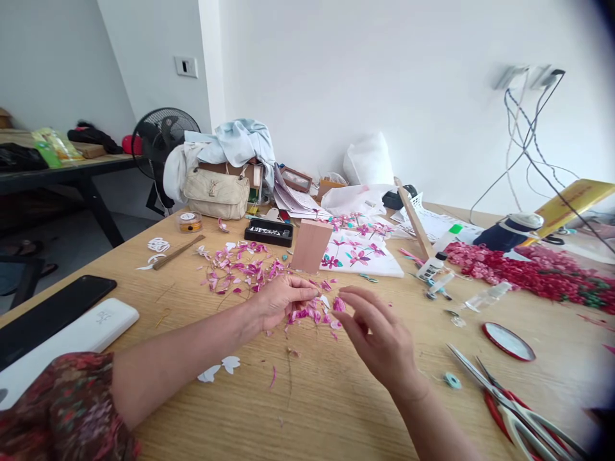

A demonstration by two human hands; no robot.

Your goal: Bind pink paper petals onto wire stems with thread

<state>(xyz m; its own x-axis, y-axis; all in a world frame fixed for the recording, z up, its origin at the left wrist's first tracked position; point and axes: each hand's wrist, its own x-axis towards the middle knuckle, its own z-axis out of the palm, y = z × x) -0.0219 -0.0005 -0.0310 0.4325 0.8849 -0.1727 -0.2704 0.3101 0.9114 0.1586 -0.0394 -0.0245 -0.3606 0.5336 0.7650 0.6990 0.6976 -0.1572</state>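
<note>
My left hand (281, 299) rests on the wooden table (336, 410) with fingers curled in a pinch on a small cluster of pink paper petals (307, 314). My right hand (377, 336) hovers just right of it, its fingers slightly bent, thumb and forefinger tips touching a single pink petal (339, 305). More loose pink petals (237, 269) lie scattered beyond my left hand. A white sheet with finished pink flowers (360, 253) lies behind, beside an upright tan block (311, 246).
Red-handled scissors (514, 410) and a red lid (508, 340) lie at right. A heap of red flowers (528, 272), small glue bottles (432, 266), a beige handbag (216, 192), a black phone (48, 317) and white power bank (72, 342) surround the area.
</note>
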